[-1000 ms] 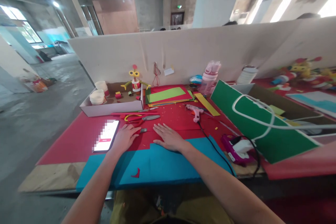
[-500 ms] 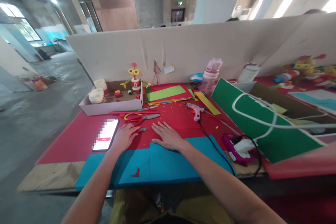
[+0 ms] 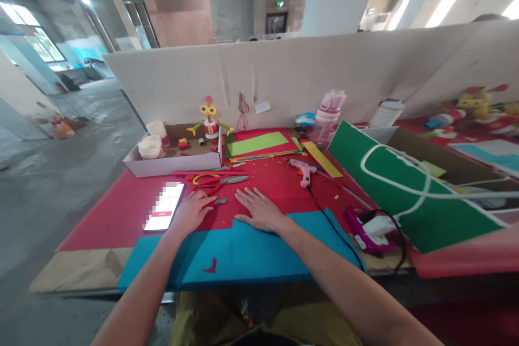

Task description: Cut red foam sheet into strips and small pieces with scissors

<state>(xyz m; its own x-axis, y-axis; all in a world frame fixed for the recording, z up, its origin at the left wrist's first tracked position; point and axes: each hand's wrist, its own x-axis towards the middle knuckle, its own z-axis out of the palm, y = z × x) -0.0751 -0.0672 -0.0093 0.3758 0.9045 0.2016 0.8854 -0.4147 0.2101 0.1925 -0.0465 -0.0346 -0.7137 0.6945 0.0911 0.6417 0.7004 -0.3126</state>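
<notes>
My left hand lies palm down on the red table cover with its fingers stretched out. By its fingertips is a small grey-tipped tool, perhaps a utility knife, partly hidden by the hand. A lit phone rests just left of that hand. My right hand is flat too, fingers spread, holding nothing, at the edge of a blue sheet. Beyond the hands lies a cutting tool with a grey blade and yellow and red handles. A pink glue gun lies ahead of my right hand.
A white-sided box holds paper cups and a small figure. Coloured sheets are stacked at the back. Rightward are a purple power strip with cables, a green panel and a pink bottle.
</notes>
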